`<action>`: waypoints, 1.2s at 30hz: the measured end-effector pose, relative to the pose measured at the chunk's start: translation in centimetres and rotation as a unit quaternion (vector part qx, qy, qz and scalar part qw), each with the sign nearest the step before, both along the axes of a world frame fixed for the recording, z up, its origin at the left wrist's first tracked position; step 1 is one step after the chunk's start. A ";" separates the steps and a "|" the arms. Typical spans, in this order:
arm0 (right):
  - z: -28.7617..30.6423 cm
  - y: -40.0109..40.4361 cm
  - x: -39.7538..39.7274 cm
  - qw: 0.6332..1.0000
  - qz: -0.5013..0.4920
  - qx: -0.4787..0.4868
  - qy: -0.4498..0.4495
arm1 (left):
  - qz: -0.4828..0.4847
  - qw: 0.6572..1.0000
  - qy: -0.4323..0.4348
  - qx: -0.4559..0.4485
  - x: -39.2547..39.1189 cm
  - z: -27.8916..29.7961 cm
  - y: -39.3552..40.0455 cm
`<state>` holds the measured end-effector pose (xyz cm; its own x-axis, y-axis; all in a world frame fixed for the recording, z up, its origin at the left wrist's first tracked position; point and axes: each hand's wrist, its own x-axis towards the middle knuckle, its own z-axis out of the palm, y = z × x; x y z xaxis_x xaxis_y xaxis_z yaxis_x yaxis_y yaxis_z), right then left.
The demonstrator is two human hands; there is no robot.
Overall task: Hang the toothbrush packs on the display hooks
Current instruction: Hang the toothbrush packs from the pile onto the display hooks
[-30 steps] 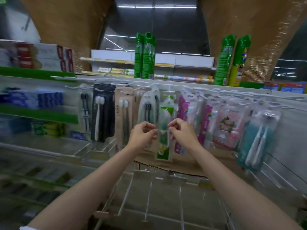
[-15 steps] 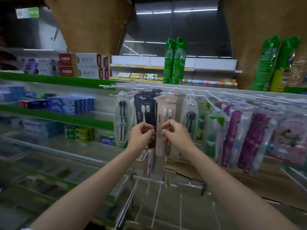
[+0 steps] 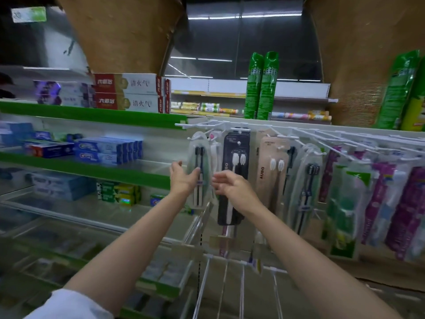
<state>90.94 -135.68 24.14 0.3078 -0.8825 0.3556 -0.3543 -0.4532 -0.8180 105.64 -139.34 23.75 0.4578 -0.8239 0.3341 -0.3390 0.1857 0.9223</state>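
Observation:
Several toothbrush packs hang in a row from white display hooks point(image 3: 232, 129). Leftmost is a clear pack point(image 3: 199, 157) with two dark brushes. To its right come a black pack point(image 3: 236, 146), a beige pack point(image 3: 268, 176), another clear pack point(image 3: 309, 180), then green packs point(image 3: 345, 203) and purple packs point(image 3: 381, 194). My left hand point(image 3: 184, 179) is spread, its fingertips resting on the front of the leftmost clear pack. My right hand point(image 3: 232, 187), slightly blurred, has its fingers apart just right of that pack, in front of the black pack's lower half. Neither hand carries a loose pack.
Toothpaste boxes point(image 3: 128, 93) fill the green-edged shelves point(image 3: 92, 171) on the left. Tall green spray cans point(image 3: 262, 86) stand on the top ledge. White wire dividers point(image 3: 241, 284) and a brown cardboard sheet point(image 3: 379, 272) lie below the hanging packs.
Both hands moved left along the row, from the green pack past the black and beige packs to the leftmost clear pack. Their pinched fingers have spread apart.

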 end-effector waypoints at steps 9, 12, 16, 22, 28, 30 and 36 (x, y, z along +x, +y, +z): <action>0.5 -2.6 6.4 0.981 -0.134 0.112 0.083 | -0.165 0.982 0.091 -0.014 2.4 -0.3 -3.4; 1.0 -4.0 7.9 0.976 -0.183 0.121 0.016 | -0.135 0.990 0.039 -0.029 3.8 -0.9 -4.5; 1.0 -5.6 9.0 0.964 -0.237 0.110 -0.040 | -0.119 0.992 -0.001 -0.037 5.7 -1.3 -5.1; 1.1 -6.2 10.5 0.964 -0.258 0.035 -0.060 | -0.096 0.991 -0.061 -0.071 7.5 -0.4 -2.9; 0.6 -5.4 10.3 0.969 -0.247 0.005 -0.015 | -0.130 0.983 -0.078 -0.107 8.1 -0.4 -0.6; 0.5 -4.4 9.8 0.970 -0.240 -0.013 -0.036 | -0.135 0.982 -0.071 -0.115 7.9 -0.7 0.4; 0.6 -0.6 9.2 0.980 -0.184 0.013 -0.075 | -0.123 0.985 -0.042 -0.112 6.8 -1.0 4.4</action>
<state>100.19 -136.25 24.73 -0.0867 -0.9333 0.3486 -0.3655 -0.2957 -0.8826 112.40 -134.96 22.75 0.2159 -0.8073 0.5493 -0.3321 0.4683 0.8188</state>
